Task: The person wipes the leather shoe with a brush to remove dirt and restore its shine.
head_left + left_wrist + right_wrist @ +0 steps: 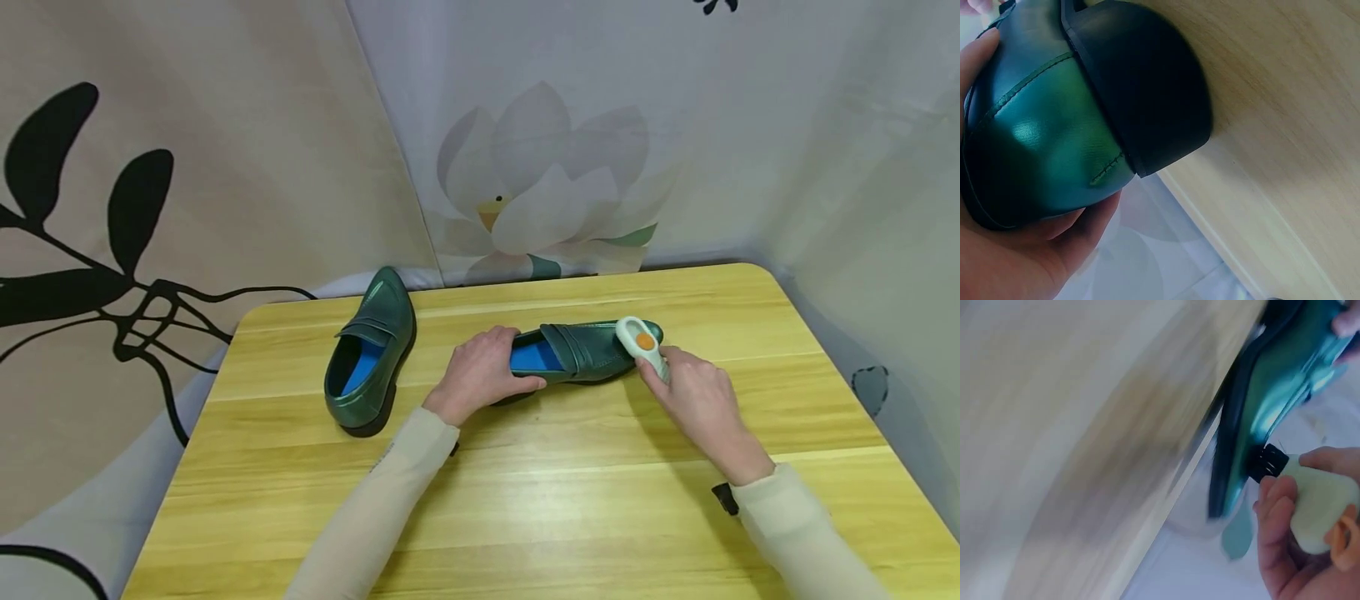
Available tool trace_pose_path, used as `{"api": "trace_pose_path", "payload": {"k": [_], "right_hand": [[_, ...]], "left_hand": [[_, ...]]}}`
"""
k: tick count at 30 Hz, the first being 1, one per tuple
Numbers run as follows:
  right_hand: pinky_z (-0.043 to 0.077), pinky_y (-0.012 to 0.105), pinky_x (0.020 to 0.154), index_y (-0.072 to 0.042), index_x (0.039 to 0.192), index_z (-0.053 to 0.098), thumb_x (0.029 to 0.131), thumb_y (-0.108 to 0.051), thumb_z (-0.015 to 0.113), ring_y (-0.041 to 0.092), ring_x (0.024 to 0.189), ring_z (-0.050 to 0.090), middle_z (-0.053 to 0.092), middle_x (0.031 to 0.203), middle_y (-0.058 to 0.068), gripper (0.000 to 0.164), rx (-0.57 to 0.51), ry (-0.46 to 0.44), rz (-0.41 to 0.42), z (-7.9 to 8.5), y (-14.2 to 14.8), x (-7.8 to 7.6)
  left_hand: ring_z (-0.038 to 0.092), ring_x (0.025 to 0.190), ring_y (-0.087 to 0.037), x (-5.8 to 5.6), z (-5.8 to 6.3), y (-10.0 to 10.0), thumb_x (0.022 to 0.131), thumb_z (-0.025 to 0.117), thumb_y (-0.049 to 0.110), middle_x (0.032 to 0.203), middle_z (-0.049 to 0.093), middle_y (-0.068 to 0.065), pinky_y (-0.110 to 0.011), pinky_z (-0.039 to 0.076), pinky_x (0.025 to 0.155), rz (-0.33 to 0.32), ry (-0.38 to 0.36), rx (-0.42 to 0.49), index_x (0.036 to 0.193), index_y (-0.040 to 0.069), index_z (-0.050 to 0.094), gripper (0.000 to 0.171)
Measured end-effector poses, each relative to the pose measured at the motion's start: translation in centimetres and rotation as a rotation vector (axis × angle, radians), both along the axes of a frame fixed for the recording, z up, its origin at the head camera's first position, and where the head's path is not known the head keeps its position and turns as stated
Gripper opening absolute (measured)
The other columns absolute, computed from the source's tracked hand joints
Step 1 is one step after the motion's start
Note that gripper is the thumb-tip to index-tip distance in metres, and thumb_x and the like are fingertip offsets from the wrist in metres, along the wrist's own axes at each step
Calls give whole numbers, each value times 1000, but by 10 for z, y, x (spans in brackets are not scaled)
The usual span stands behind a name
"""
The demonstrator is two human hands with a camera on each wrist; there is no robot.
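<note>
My left hand (pixel 480 372) grips the heel end of a green leather loafer (pixel 596 350), thumb along its near side and fingers over the far side. The loafer lies sideways, toe to the right, with a blue insole (pixel 535 357) showing. In the left wrist view its black heel (pixel 1154 87) stands out beyond the green leather. My right hand (pixel 697 398) holds a small white shoe brush (pixel 632 327) with an orange button. The right wrist view shows its black bristle head (pixel 1269 462) against the loafer's toe. A orange loop (pixel 1342 540) hangs from the brush.
The matching green loafer (pixel 373 407) stands on the left of the wooden table (pixel 570 508), toe toward the back edge. Patterned cloth (pixel 262 150) hangs behind and around the table. A dark wrist strap (pixel 725 498) shows at the right cuff.
</note>
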State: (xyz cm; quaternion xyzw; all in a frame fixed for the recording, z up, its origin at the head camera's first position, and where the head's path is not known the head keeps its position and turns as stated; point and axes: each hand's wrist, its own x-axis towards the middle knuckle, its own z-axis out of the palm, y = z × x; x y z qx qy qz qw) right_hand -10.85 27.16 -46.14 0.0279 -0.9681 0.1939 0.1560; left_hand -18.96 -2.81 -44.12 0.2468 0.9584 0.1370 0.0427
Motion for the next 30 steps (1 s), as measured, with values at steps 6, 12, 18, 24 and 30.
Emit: {"api": "trace_pose_path", "payload": {"k": [6,12,18,24,30], "right_hand": [[46,55,46,14,104,68,98,-24,68,37,54,60,68,78,25,39,31,91,-60,-3,19,-3],[43,39,41,11,104,67,99,-24,70,22,50,52,64,73,15,35,14,43,79,0,-10,12],[42,40,41,10,107,68,98,-25,71,25,52,56,67,75,16,37,31,30,60,-1,-10,18],[44,51,41,14,104,68,97,-23,71,34,51,58,67,76,23,38,57,105,-38,-7,25,6],[43,47,39,14,103,67,95,-21,74,29,49,55,66,74,21,36,66,132,26,-8,17,10]], "left_hand": [[64,101,-25,0,-1,0,82,76,69,130,66,-10,-45,58,89,-1,2,0,141,7,58,88],[63,102,-25,1,0,0,82,76,69,131,65,-10,-45,57,89,3,-5,4,142,7,58,88],[64,100,-24,1,-1,0,81,76,70,130,66,-9,-44,58,87,2,7,12,141,8,59,88],[64,98,-23,1,-2,0,80,77,70,127,67,-9,-43,58,85,6,18,9,140,8,59,89],[65,99,-23,0,-1,0,80,76,70,128,67,-9,-43,58,85,-2,19,9,140,8,60,89]]}}
